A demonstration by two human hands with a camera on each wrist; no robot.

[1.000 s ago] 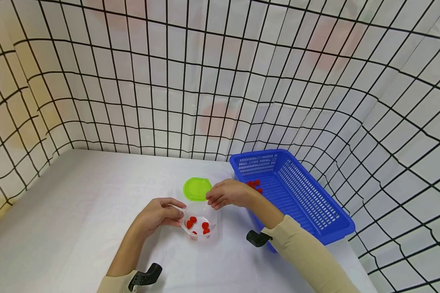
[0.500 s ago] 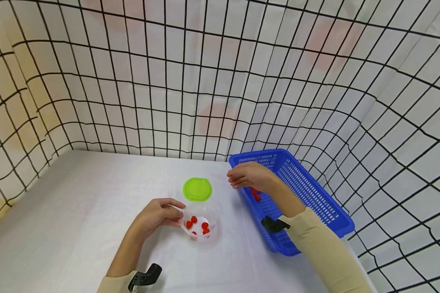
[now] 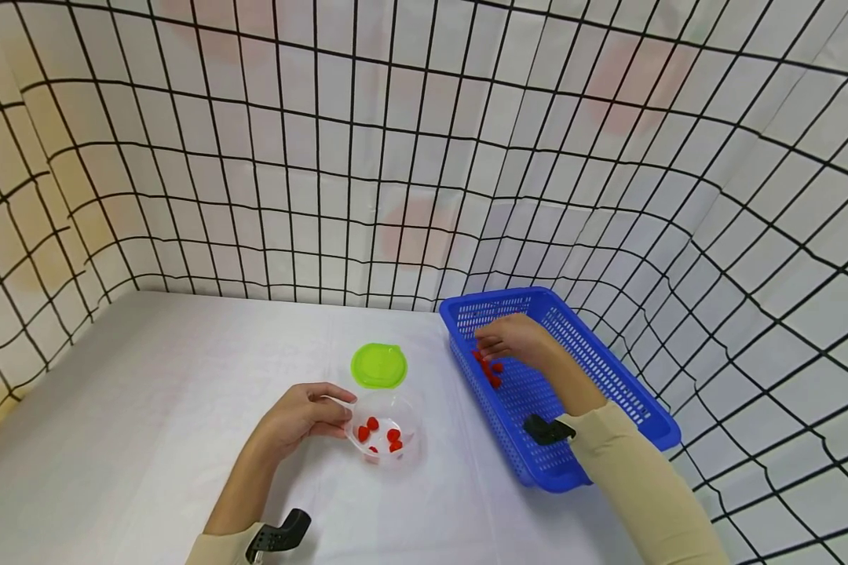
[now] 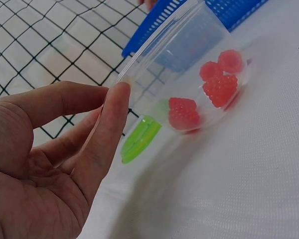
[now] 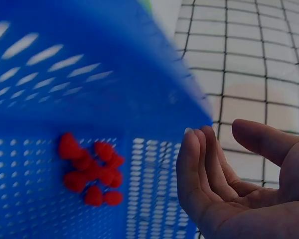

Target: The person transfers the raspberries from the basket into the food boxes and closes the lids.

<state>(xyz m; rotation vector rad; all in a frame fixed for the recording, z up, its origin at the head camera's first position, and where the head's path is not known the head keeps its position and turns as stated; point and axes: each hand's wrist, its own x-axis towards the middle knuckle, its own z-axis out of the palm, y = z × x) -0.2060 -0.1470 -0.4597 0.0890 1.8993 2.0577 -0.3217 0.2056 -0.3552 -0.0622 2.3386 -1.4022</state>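
Note:
My left hand [image 3: 309,412] pinches the rim of a clear plastic tub [image 4: 154,89] between thumb and fingers. Several red raspberries [image 4: 221,89] lie on the bottom of the tub, which stands on the white cloth. My right hand [image 3: 517,339] is over the left part of a blue basket [image 3: 572,392]. In the right wrist view its fingers are loosely bent, thumb apart, with nothing between them. A pile of raspberries [image 5: 92,172] lies on the basket floor below that hand.
A bright green lid [image 3: 379,366] lies on the white cloth just behind the tub. Black wire mesh [image 3: 367,157] backed by white sheeting encloses the table at the back and on both sides. The basket sits by the right side mesh.
My right hand has travelled from beside the tub and green lid rightward to over the blue basket. The left hand keeps its grip on the tub, which stays in place.

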